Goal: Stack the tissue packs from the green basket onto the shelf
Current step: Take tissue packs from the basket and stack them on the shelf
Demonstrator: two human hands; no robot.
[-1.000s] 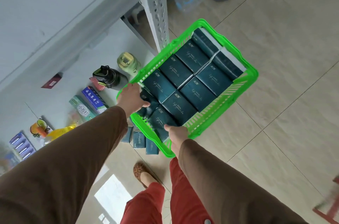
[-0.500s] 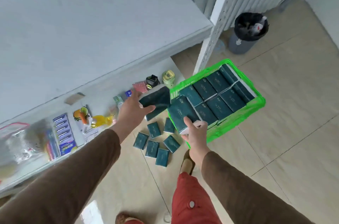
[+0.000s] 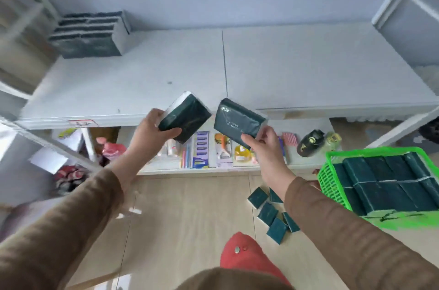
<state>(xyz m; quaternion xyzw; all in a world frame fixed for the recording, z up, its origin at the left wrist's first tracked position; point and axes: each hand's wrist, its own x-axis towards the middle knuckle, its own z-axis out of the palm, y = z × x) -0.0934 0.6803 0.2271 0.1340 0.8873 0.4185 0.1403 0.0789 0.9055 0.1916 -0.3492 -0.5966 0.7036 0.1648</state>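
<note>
My left hand [image 3: 148, 134] grips a dark green tissue pack [image 3: 187, 120], tilted, just in front of the white shelf's [image 3: 166, 71] front edge. My right hand [image 3: 266, 147] holds a second dark green tissue pack [image 3: 237, 120] beside it, also at the shelf's edge. A stack of tissue packs [image 3: 88, 36] sits at the shelf's back left corner. The green basket [image 3: 330, 180] stands on the floor at the right, filled with several more packs [image 3: 384, 182].
Several small dark green packets [image 3: 273, 209] lie loose on the floor by the basket. A lower shelf [image 3: 292, 163] holds small goods: pens, a yellow bottle, a black flask. White shelf uprights stand left and right. My red-trousered knee [image 3: 244, 251] is below.
Both hands lifted one pack each out of the basket and raised them to the shelf's front edge. The view swung up from the basket to the shelf.
</note>
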